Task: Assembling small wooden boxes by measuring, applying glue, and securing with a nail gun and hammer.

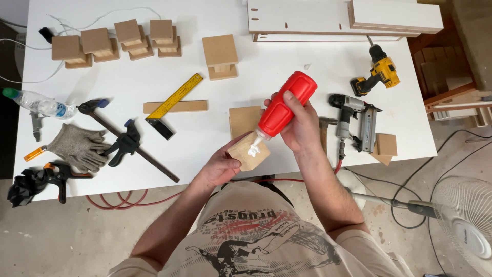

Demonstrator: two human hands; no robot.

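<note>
1. The small MDF block (pixel 249 153) sits in the left hand (pixel 221 166), fingers curled under it and thumb against its near edge, just off the table's (pixel 215 143) front edge; a blob of white glue lies on its top face.
2. It looks light and stiff, with dusty, fairly grippy faces; holding it by the edges would keep fingers off the wet glue.
3. The right hand (pixel 300 123) wraps tightly around a red glue bottle (pixel 284 105), tipped nozzle-down onto the block; the bottle looks soft and squeezable.
4. At 12 o'clock from the block, touching nothing, lies a flat MDF square (pixel 245 120).
5. At 3 o'clock lies a nail gun (pixel 356 123); beyond it, at 2 o'clock, a yellow cordless drill (pixel 376 74).
6. At 10 o'clock lies a combination square (pixel 171 105), and further off, bar clamps (pixel 125 138) and grey gloves (pixel 79 146). Nothing crowds the hands.
</note>
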